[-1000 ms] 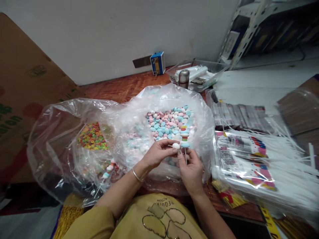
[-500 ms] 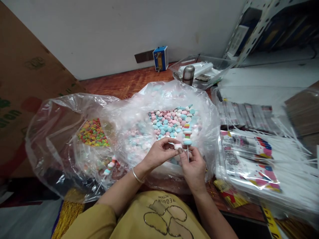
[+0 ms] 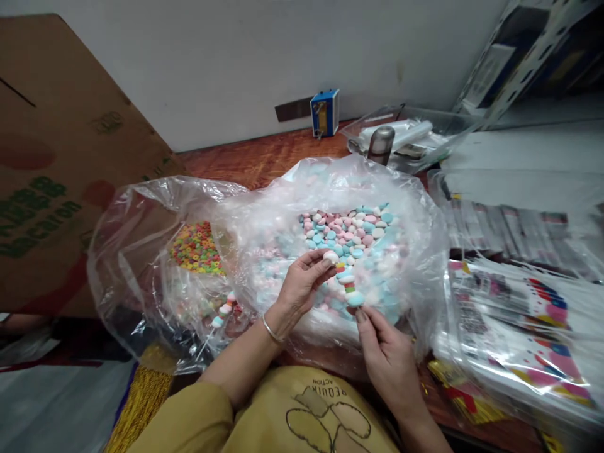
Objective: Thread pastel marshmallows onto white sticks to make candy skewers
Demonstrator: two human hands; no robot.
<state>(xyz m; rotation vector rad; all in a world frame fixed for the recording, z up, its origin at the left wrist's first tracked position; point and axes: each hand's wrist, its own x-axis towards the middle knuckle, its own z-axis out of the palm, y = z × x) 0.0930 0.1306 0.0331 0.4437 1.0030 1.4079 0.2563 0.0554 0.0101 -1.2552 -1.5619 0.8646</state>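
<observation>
On the left, the cardboard box (image 3: 61,160) carries the word "Macaron" in green letters, slanting upward, under a line of larger green characters too blurred to read surely. A fainter mark higher on its side is illegible. At the near edge, the mustard shirt (image 3: 264,418) shows "ACTION" and "REQUIR", both upside down from this view, the latter's ending unclear. Print on the clear packets (image 3: 500,292) at right is too smeared to read.

Smooth, pebble-shaped candies (image 3: 340,229) mingle pastel pink, pale blue and white, while small ring-shaped candies (image 3: 195,248) mix red, orange, yellow and green. The slim threaded candy stick (image 3: 355,299) bands pale blue, white, orange and green. Dark-outlined petals pattern the mustard fabric shirt (image 3: 264,406).
</observation>
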